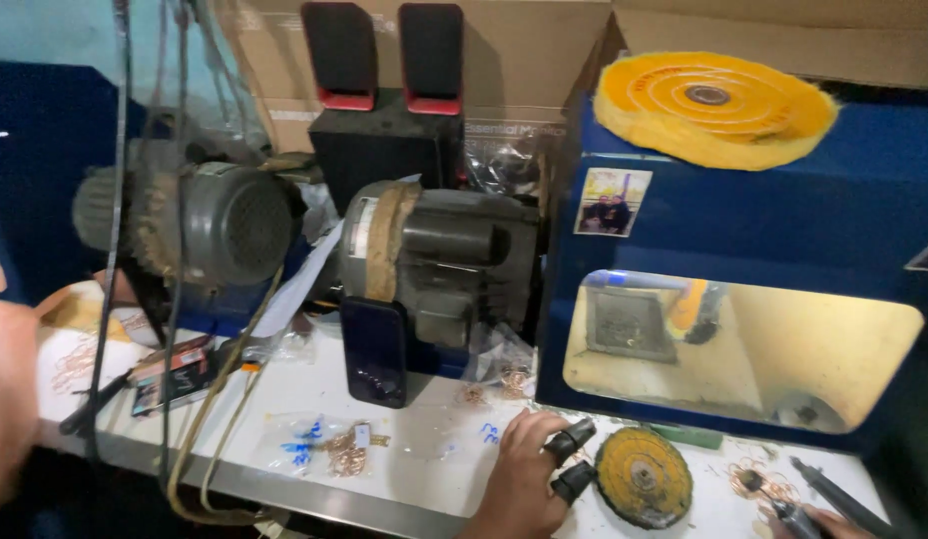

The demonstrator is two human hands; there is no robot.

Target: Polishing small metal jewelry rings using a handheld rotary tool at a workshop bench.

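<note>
- Far left of the workbench [314,394]: a blurred shape fills the frame edge, can't tell what it is. Just past it, a flat dark packet [170,374] and some thin copper-coloured wire rings [75,361] lie near the left end.
- Behind those sits a grey electric motor [220,225], with cables hanging in front of it. A second, darker motor [439,255] stands mid-bench with a black phone [374,351] leaning upright against it.
- Near the front edge: a clear plastic bag [319,442] with small gold-toned jewellery pieces inside.
- Left hand [519,479], front edge, right of centre: fingers curled loosely, with black finger guards [572,459] on two fingertips, touching the rim of a worn, dirty buffing wheel [644,476] lying flat. That wheel looks light, soft and floppy at the cloth edge, stiffer at the hub, so I'd grab it across the rim or by the centre.
- Blue polishing cabinet [743,230] on the right, lit inside, with a clean yellow buffing wheel [713,105] on top.
- Right hand [833,521], bottom right corner: barely in view beside a dark tool [833,494]; can't tell its grip.
</note>
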